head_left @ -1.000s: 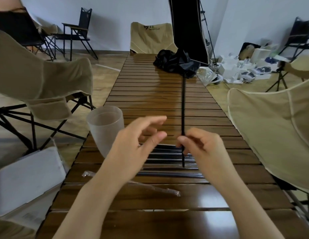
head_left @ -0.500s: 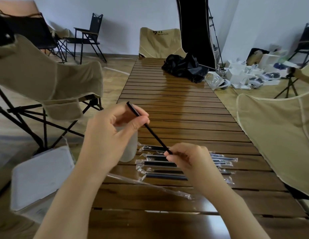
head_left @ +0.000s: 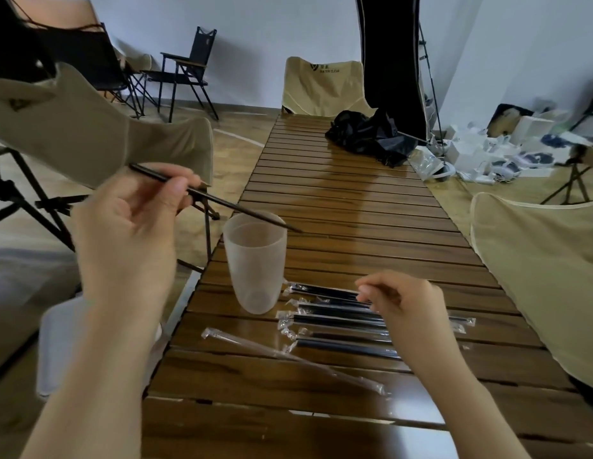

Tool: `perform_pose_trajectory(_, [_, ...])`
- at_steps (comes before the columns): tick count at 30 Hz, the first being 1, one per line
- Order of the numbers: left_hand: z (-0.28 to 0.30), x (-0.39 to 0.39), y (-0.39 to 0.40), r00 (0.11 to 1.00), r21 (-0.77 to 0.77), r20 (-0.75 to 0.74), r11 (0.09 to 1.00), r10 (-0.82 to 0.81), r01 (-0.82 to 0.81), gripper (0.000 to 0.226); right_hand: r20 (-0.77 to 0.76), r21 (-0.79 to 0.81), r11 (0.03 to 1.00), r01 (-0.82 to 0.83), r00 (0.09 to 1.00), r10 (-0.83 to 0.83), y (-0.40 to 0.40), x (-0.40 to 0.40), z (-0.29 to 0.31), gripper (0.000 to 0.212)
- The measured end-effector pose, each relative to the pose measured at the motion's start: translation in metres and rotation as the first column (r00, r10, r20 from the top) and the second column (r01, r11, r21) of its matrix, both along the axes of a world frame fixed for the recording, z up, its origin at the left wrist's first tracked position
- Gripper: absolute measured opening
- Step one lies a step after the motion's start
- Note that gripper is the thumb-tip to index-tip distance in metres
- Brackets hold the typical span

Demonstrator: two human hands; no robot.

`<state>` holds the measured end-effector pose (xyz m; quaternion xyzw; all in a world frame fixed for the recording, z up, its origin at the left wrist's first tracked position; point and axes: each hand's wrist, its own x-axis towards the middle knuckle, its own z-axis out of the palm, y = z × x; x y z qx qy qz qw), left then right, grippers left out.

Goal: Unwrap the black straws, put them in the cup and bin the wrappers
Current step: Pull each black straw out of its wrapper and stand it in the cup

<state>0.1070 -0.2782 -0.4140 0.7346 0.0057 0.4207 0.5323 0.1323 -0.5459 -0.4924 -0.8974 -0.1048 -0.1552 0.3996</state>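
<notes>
Since half a second ago my right hand [head_left: 401,299] has let go of the unwrapped black straw [head_left: 219,202], and my left hand [head_left: 129,220] alone now pinches it between thumb and fingertips, carried up so its lower tip hangs just past the far rim of the frosted plastic cup [head_left: 255,263], not yet inside. My right hand hovers over the row of wrapped straws [head_left: 335,321] with fingers loosely curled; motion blur keeps me from telling whether the fingertips touch a wrapper, and the hand hides the middle of the row, so I cannot count them. One empty clear wrapper [head_left: 288,356] lies slantwise on the slatted wooden table [head_left: 354,207], nearer me. On the beige camping chair [head_left: 321,84] at the far end, a printed logo reads "WATER CLEAR". My left forearm partly covers the white bin [head_left: 56,342] beside the table.
</notes>
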Motion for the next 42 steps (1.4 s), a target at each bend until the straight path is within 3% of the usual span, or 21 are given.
perform_pose_trajectory(4, [0.011, -0.006, 0.010, 0.990, 0.081, 0.127, 0.994, 0.058, -0.069, 0.015, -0.084, -0.060, 0.998, -0.011, 0.996, 0.006, 0.007, 0.004, -0.003, 0.015])
perform_pose_trajectory(7, [0.017, -0.010, 0.007, 0.988, 0.154, 0.126, 0.982, 0.086, -0.106, 0.014, -0.158, -0.194, 0.980, -0.041, 0.987, 0.011, 0.007, 0.006, -0.012, 0.012])
perform_pose_trajectory(10, [0.011, -0.007, 0.004, 0.992, 0.295, -0.012, 0.948, 0.129, -0.119, 0.016, -0.316, -0.316, 0.942, -0.116, 0.949, 0.011, 0.004, 0.005, -0.024, 0.014])
perform_pose_trajectory(14, [-0.022, 0.004, -0.006, 0.938, 0.472, -0.318, 0.881, 0.137, 0.032, 0.023, -0.453, -0.467, 0.862, -0.197, 0.890, -0.042, 0.007, 0.005, -0.039, 0.020])
perform_pose_trajectory(18, [-0.042, 0.014, -0.013, 0.917, 0.523, -0.385, 0.843, 0.101, 0.127, 0.024, -0.448, -0.548, 0.803, -0.235, 0.893, -0.044, 0.011, -0.001, -0.046, 0.026])
perform_pose_trajectory(24, [-0.037, 0.015, -0.022, 0.929, 0.502, -0.336, 0.864, 0.157, 0.035, 0.051, -0.353, -0.540, 0.821, -0.186, 0.935, -0.020, 0.012, -0.005, -0.050, 0.017])
perform_pose_trajectory(26, [-0.031, 0.010, -0.028, 0.947, 0.469, -0.257, 0.882, 0.193, -0.052, 0.045, -0.347, -0.534, 0.825, -0.184, 0.938, -0.015, 0.011, -0.005, -0.049, 0.012])
perform_pose_trajectory(29, [-0.016, -0.002, -0.049, 0.980, 0.422, -0.023, 0.891, 0.196, -0.169, 0.031, -0.302, -0.542, 0.821, -0.181, 0.953, 0.010, 0.008, -0.005, -0.048, 0.010])
perform_pose_trajectory(32, [-0.015, -0.012, -0.074, 0.998, 0.498, 0.045, 0.865, 0.044, -0.061, 0.027, -0.286, -0.542, 0.819, -0.188, 0.958, 0.031, 0.004, -0.005, -0.048, 0.012])
perform_pose_trajectory(35, [-0.023, -0.018, -0.093, 0.973, 0.640, -0.182, 0.734, -0.144, 0.228, 0.029, -0.253, -0.545, 0.817, -0.186, 0.966, 0.052, 0.002, -0.004, -0.052, 0.010])
perform_pose_trajectory(38, [-0.036, -0.023, -0.102, 0.821, 0.632, -0.533, 0.551, -0.203, 0.546, 0.027, -0.198, -0.554, 0.815, -0.169, 0.978, 0.068, 0.001, -0.006, -0.057, 0.014])
perform_pose_trajectory(40, [-0.049, -0.025, -0.101, 0.702, 0.556, -0.693, 0.500, -0.163, 0.664, 0.029, -0.174, -0.566, 0.806, -0.173, 0.981, 0.088, 0.001, -0.008, -0.062, 0.021])
perform_pose_trajectory(42, [-0.057, -0.024, -0.095, 0.655, 0.519, -0.748, 0.518, -0.109, 0.679, 0.030, -0.158, -0.581, 0.796, -0.170, 0.983, 0.095, 0.002, -0.011, -0.067, 0.028])
